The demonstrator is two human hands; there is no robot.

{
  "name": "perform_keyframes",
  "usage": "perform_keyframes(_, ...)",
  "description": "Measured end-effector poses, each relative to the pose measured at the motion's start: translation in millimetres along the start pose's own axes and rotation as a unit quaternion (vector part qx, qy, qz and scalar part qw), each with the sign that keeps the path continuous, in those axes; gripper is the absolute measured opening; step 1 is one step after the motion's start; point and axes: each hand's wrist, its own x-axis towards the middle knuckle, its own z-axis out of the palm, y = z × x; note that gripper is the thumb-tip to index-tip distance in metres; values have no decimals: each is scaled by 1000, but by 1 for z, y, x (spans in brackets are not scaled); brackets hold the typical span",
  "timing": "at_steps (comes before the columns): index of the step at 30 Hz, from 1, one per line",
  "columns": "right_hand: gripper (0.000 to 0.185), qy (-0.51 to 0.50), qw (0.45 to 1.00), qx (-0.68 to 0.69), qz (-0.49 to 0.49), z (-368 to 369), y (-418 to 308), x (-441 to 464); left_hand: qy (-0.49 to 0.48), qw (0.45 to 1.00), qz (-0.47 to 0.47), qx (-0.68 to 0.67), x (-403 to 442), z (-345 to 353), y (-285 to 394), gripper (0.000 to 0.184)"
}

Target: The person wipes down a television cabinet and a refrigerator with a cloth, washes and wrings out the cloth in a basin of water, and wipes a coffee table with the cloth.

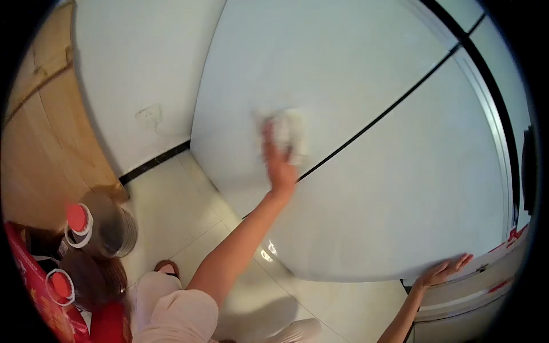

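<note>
A large glossy white panel (pixel 366 188), split by a black diagonal seam, fills the middle and right of the head view. Against its face, left of the seam, my left hand (pixel 279 157) presses a white cloth (pixel 294 131); both are blurred by motion, and the cloth partly hides the fingers. My right hand (pixel 443 271) rests at the panel's lower right edge, its fingers stretched out and nothing visible in it.
Wooden furniture (pixel 63 137) stands at the left. Two large clear jugs with red caps (pixel 77 217) and red packaging (pixel 40 286) are at the lower left. A wall socket (pixel 150 115) sits above the black skirting (pixel 154 163). My sandalled foot (pixel 167 267) is on the tiled floor.
</note>
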Motion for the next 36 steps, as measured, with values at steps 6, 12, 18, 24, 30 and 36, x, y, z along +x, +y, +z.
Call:
perform_keyframes(6, 51, 7, 997, 37, 63, -1, 3, -4, -24, 985, 7, 172, 14, 14, 26, 60)
perform_keyframes(12, 50, 7, 996, 56, 75, -3, 6, -6, -185, 905, 328, 196, 55, 120, 153, 61)
perform_keyframes(18, 50, 9, 995, 71, 70, -3, 5, -6, -89, 907, 366, 189, 109, 95, 90, 53)
perform_keyframes(24, 48, 19, 995, 78, 65, 2, 7, -6, -145, 949, 224, 167, 80, 54, 93, 57)
perform_keyframes(30, 50, 4, 997, 54, 64, 0, 13, -10, -232, 863, 412, 179, 100, 139, 176, 62)
perform_keyframes(36, 56, -2, 998, 20, 57, 2, 21, -13, -52, 899, 404, 161, 206, 127, 130, 49)
